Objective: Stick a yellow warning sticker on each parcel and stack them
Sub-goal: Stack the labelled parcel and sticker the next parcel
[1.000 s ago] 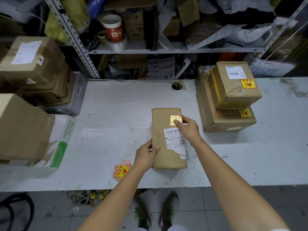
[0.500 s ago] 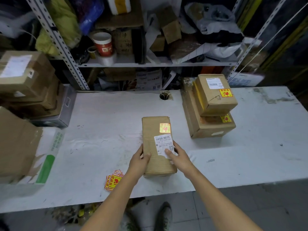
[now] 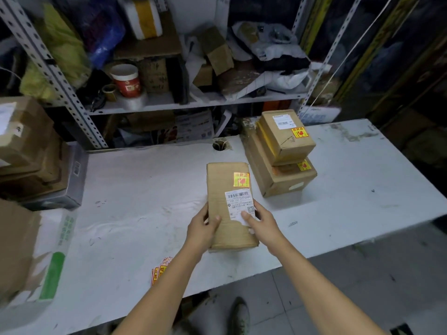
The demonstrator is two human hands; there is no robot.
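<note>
The left hand (image 3: 204, 228) curls round the long parcel's (image 3: 221, 184) near left edge and the right hand (image 3: 262, 223) grips its right edge, thumbs on top. The parcel is on the white table (image 3: 135, 189). Spare stickers (image 3: 159, 270) lie by the table's near edge, beside the left forearm. A yellow sticker (image 3: 241, 179) sits on the parcel's far half. Just beyond to the right stands a stack (image 3: 285, 146) of two stickered parcels, with bare tabletop to its right. Boxes (image 3: 29, 146) crowd the left.

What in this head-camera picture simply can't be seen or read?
Head view:
- White shipping label on the long brown cardboard parcel: print too small; right hand covers its corner.
- Loose yellow warning stickers: partly behind the left forearm.
- Lower brown cardboard box of the stack: top mostly covered by the upper box.
- Brown cartons at left: cut by the frame edge.
</note>
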